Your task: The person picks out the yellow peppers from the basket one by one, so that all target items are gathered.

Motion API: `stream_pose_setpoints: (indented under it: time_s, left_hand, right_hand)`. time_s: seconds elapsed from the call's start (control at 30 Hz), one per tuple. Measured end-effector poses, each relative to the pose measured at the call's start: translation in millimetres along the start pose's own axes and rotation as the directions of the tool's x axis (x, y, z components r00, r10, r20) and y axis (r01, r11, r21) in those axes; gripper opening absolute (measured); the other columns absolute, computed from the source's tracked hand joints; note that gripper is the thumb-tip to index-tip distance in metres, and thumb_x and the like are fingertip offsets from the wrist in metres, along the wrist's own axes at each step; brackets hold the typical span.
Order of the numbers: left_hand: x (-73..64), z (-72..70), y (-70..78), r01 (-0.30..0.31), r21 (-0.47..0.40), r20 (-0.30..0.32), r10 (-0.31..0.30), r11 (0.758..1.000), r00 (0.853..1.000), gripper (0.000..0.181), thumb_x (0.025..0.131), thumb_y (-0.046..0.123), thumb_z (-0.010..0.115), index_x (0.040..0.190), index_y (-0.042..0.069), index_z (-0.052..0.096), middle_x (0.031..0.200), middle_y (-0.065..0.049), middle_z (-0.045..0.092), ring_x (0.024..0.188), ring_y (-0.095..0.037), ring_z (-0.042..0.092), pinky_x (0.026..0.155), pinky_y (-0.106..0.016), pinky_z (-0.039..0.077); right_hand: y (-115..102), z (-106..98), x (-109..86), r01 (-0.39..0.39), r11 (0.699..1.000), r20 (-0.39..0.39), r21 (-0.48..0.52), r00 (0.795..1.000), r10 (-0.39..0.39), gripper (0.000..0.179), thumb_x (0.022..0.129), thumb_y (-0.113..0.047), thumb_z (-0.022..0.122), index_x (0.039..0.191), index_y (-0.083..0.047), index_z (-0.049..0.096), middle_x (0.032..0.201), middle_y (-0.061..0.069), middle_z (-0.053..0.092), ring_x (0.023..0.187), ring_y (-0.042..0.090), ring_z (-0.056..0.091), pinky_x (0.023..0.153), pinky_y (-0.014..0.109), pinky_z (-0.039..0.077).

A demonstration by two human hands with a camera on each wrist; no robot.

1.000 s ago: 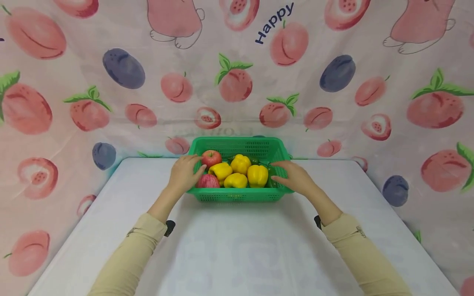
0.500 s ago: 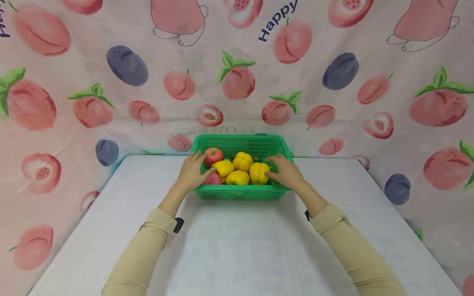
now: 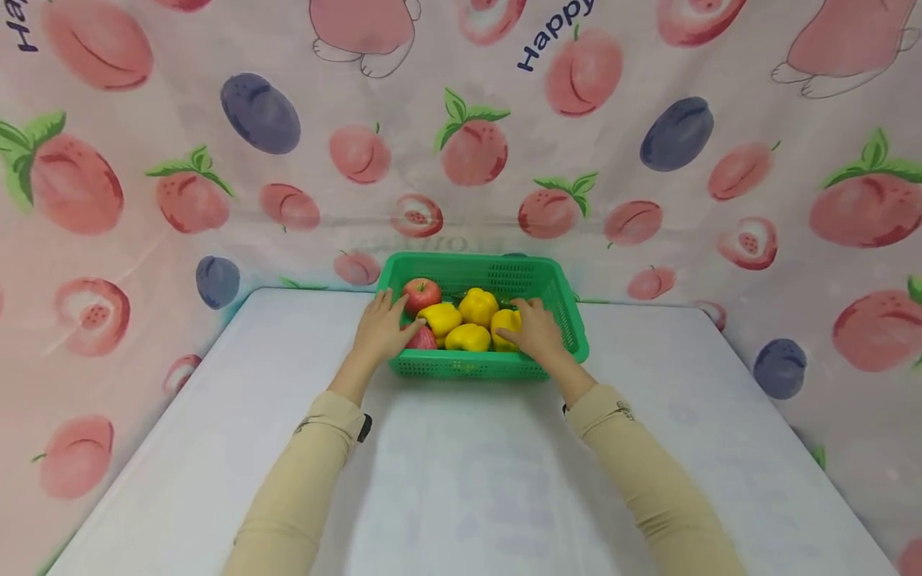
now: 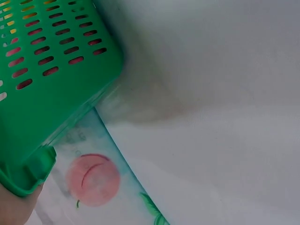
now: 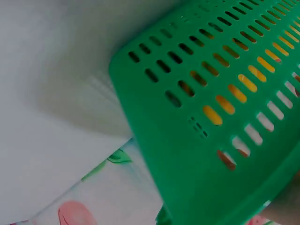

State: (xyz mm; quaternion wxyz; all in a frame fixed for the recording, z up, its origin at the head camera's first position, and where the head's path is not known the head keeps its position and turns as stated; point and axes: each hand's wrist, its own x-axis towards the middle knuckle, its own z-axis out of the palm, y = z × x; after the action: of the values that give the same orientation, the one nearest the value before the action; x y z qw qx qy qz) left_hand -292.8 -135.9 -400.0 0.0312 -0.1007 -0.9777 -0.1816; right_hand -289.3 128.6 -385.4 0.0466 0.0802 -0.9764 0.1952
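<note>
A green plastic basket (image 3: 468, 369) stands at the table's far side. It holds a red apple (image 3: 422, 297), a red streaked fruit (image 3: 423, 339) and several yellow bell peppers (image 3: 468, 338). My left hand (image 3: 383, 326) lies over the basket's left end, fingers spread, its thumb by the streaked fruit. Over the right part, my right hand (image 3: 537, 330) reaches inside, thumb in front of the rightmost yellow pepper (image 3: 506, 326); contact is unclear. Dark green produce near its fingers is mostly hidden. In the wrist views, the basket's perforated wall (image 4: 33, 112) covers most of each hand.
The table (image 3: 461, 480) is covered in white cloth. Directly behind the basket hangs a fruit-printed curtain (image 3: 317, 240), which also runs along both sides of the table.
My right hand has moved left and inward, from the basket's right rim to the rightmost yellow pepper. The left hand stays at the left end. The head view has shifted slightly.
</note>
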Motion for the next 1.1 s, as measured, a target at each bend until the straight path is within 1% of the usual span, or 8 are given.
stream_pose_setpoints:
  time_s: [0.07, 0.17, 0.33, 0.43, 0.63, 0.8, 0.93, 1.1]
  left_hand:
    - [0.6, -0.7, 0.6, 0.004, 0.011, 0.005, -0.004, 1.000, 1.000, 0.071, 0.096, 0.050, 0.042, 0.147, 0.002, 0.029, 0.154, -0.028, 0.016, 0.144, -0.042, 0.011, 0.118, -0.051, 0.012]
    - [0.4, 0.3, 0.3, 0.019, 0.028, 0.029, -0.019, 0.999, 0.999, 0.073, 0.096, 0.051, 0.041, 0.147, 0.002, 0.027, 0.154, -0.028, 0.012, 0.144, -0.042, 0.009, 0.119, -0.050, 0.010]
    - [-0.7, 1.9, -0.8, 0.032, 0.024, 0.029, -0.032, 0.999, 0.999, 0.075, 0.095, 0.053, 0.042, 0.148, 0.002, 0.026, 0.155, -0.028, 0.011, 0.145, -0.041, 0.008, 0.119, -0.051, 0.009]
    - [-0.4, 1.9, -0.3, 0.033, 0.015, 0.015, -0.033, 0.999, 0.999, 0.076, 0.094, 0.054, 0.043, 0.148, 0.002, 0.027, 0.154, -0.028, 0.011, 0.145, -0.041, 0.009, 0.119, -0.051, 0.009]
    - [1.7, -0.4, 2.8, 0.031, 0.007, 0.018, -0.031, 0.999, 0.999, 0.076, 0.094, 0.054, 0.044, 0.148, 0.003, 0.028, 0.155, -0.027, 0.012, 0.145, -0.040, 0.009, 0.119, -0.051, 0.009]
    - [2.5, -2.7, 2.3, 0.037, 0.019, 0.009, -0.038, 0.999, 0.999, 0.076, 0.093, 0.054, 0.045, 0.147, 0.003, 0.029, 0.155, -0.027, 0.013, 0.145, -0.040, 0.010, 0.119, -0.050, 0.011]
    - [1.2, -2.8, 1.0, 0.046, 0.007, 0.010, -0.046, 0.999, 0.999, 0.077, 0.093, 0.054, 0.045, 0.148, 0.003, 0.028, 0.155, -0.027, 0.011, 0.145, -0.040, 0.009, 0.119, -0.050, 0.010]
    - [-0.1, -0.3, 2.0, 0.045, -0.026, 0.007, -0.045, 0.999, 0.999, 0.078, 0.093, 0.055, 0.045, 0.148, 0.003, 0.026, 0.155, -0.028, 0.007, 0.145, -0.041, 0.008, 0.119, -0.051, 0.010]
  right_hand:
    - [-2, 4, 4.1, -0.042, 0.999, 0.018, 0.005, 0.999, 0.042, 0.067, 0.085, -0.038, 0.068, 0.138, -0.004, 0.044, 0.139, 0.030, 0.039, 0.114, 0.050, 0.049, 0.084, 0.057, 0.050]
    - [-4, 11, 8.1, -0.093, 0.996, 0.090, 0.008, 0.992, 0.092, 0.073, 0.087, -0.039, 0.065, 0.145, -0.008, 0.034, 0.148, 0.030, 0.026, 0.122, 0.055, 0.041, 0.089, 0.060, 0.047]
    - [-6, 18, 11.9, -0.129, 0.991, 0.168, 0.019, 0.978, 0.124, 0.080, 0.087, -0.039, 0.064, 0.150, -0.013, 0.023, 0.155, 0.028, 0.008, 0.129, 0.058, 0.030, 0.096, 0.065, 0.040]
    - [-7, 18, 13.7, -0.136, 0.991, 0.185, 0.007, 0.974, 0.132, 0.080, 0.087, -0.038, 0.065, 0.150, -0.011, 0.023, 0.154, 0.030, 0.008, 0.130, 0.058, 0.030, 0.097, 0.065, 0.039]
    - [-3, 19, 17.1, -0.110, 0.994, 0.223, -0.027, 0.968, 0.113, 0.074, 0.091, -0.035, 0.061, 0.148, -0.006, 0.024, 0.149, 0.032, 0.022, 0.126, 0.052, 0.040, 0.101, 0.059, 0.040]
    - [-6, 18, 18.6, -0.150, 0.986, 0.230, 0.067, 0.964, 0.131, 0.065, 0.090, -0.027, 0.064, 0.142, -0.007, 0.029, 0.141, 0.031, 0.030, 0.116, 0.047, 0.050, 0.095, 0.055, 0.045]
    - [-7, 18, 17.8, -0.190, 0.978, 0.235, 0.089, 0.958, 0.165, 0.060, 0.091, -0.024, 0.063, 0.138, -0.005, 0.031, 0.141, 0.033, 0.032, 0.119, 0.047, 0.047, 0.097, 0.055, 0.044]
    - [-5, 17, 16.3, -0.190, 0.981, 0.244, 0.041, 0.954, 0.175, 0.064, 0.093, -0.025, 0.060, 0.143, -0.002, 0.029, 0.147, 0.034, 0.023, 0.129, 0.050, 0.037, 0.102, 0.057, 0.039]
